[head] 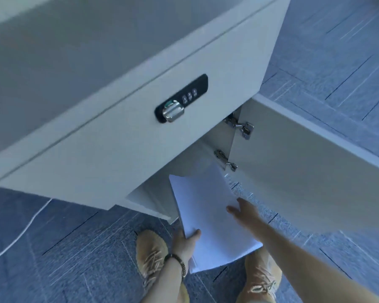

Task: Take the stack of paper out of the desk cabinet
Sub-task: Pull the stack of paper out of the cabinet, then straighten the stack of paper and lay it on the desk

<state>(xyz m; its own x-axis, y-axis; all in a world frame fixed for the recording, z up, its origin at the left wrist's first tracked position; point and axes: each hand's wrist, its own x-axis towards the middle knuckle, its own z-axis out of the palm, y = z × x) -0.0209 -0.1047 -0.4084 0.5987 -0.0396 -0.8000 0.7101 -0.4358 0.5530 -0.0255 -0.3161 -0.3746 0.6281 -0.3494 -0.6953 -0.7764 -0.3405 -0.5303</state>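
A white stack of paper (208,215) hangs slanted in front of the open desk cabinet (153,197), its far end still at the cabinet mouth, its near end over my shoes. My left hand (185,242) grips the stack's left edge, thumb on top and fingers underneath. My right hand (244,212) lies flat on the right part of the top sheet, fingers spread and pointing toward the cabinet. The lower sheets of the stack are hidden beneath the top one.
The cabinet door (311,162) stands swung open to the right on two metal hinges (239,125). Above the opening is a drawer front with a black combination lock (181,99). The floor (53,248) is grey-blue tile; my tan shoes (150,256) stand close to the cabinet.
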